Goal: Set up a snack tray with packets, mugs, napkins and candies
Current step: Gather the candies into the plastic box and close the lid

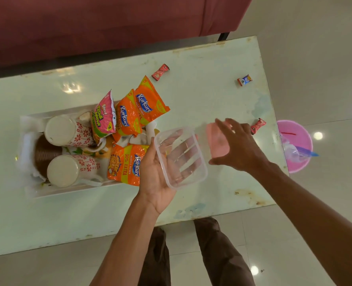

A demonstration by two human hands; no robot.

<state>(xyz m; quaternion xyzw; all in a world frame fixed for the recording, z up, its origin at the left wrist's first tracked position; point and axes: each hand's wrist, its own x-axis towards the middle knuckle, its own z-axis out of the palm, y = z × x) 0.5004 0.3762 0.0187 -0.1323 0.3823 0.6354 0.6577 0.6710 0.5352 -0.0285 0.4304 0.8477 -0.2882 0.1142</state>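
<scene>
A white tray (68, 191) on the pale table (202, 93) holds two floral mugs (68, 131) lying on their sides, white napkins (25, 159), three orange Kurkure packets (125, 164) and a pink Bingo packet (104, 118). My left hand (152, 178) holds an empty clear plastic container (181, 157) just right of the tray, fingers under it and thumb at its rim. My right hand (239, 147) is spread open over a pink lid (216, 141); contact cannot be told. Loose on the table are a red candy (160, 72), a blue candy (244, 80) and another red candy (258, 125).
A maroon sofa (88, 27) runs along the table's far side. A pink bin (294, 145) with plastic wrappers stands on the floor past the table's right end. Brown paper cups (43, 153) lie in the tray. My legs are at the near edge.
</scene>
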